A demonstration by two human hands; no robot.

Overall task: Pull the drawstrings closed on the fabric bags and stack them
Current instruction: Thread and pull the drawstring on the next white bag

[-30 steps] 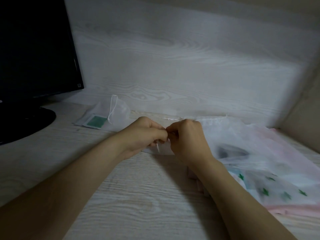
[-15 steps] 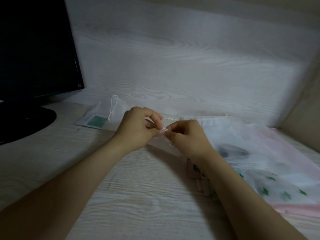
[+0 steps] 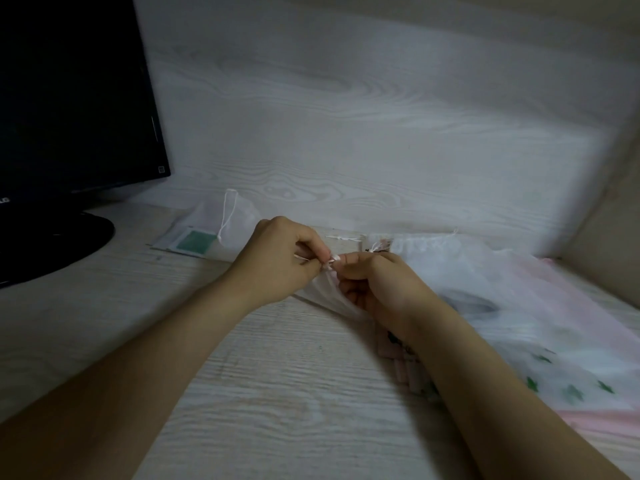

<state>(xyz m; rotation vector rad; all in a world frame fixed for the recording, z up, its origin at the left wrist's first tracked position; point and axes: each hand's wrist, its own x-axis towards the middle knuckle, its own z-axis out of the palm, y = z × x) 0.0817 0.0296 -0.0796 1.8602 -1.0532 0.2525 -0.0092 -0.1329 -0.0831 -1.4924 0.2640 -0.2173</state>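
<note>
Both hands meet over the middle of the desk at the mouth of a sheer white fabric bag (image 3: 325, 292). My left hand (image 3: 277, 261) pinches the thin white drawstring (image 3: 330, 265) between thumb and fingers. My right hand (image 3: 377, 289) pinches the gathered bag edge just beside it, fingertips almost touching the left's. Behind my left hand lies another white mesh bag (image 3: 221, 226), its white cord loop draped over it and a green card inside. To the right spreads a pile of sheer bags (image 3: 502, 306), white over pink, some showing green shapes.
A black monitor (image 3: 69, 98) on a round base (image 3: 52, 247) stands at the left. A pale wood-grain wall panel (image 3: 346, 116) closes the back, and a beige side wall (image 3: 616, 220) the right. Small pink cylinders (image 3: 401, 362) lie under my right forearm.
Both hands rose slightly off the desk, lifting the bag's mouth. My left hand has drawn a little leftward on the string, and my right hand's fingers have uncurled somewhat around the bag edge.
</note>
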